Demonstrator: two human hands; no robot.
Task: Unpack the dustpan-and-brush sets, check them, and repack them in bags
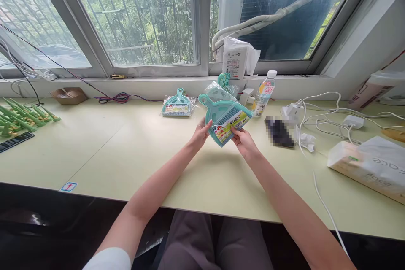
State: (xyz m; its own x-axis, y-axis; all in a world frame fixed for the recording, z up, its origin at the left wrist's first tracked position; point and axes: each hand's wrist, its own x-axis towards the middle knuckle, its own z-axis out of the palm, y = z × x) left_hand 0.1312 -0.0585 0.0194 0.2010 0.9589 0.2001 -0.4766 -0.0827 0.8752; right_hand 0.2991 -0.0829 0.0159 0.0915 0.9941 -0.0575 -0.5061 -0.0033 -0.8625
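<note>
Between my two hands, tilted above the table [152, 156], is a teal mini dustpan and brush set [218, 112] with a yellow printed label. My left hand [201, 133] grips its left edge. On the lower right edge, my right hand [243, 140] presses its thumb against the label. A second dustpan and brush set [177, 103] in clear wrapping lies flat on the table to the left. Behind the held set, several more teal handles [224, 79] stick up, with their lower parts mostly hidden.
To the right stand a plastic bottle [265, 93], a blurred dark object [280, 132], white cables [322, 120] and a tissue pack [368, 166]. Green spiky pieces [23, 116] and a small cardboard box [68, 95] lie on the left. A window ledge runs along the back.
</note>
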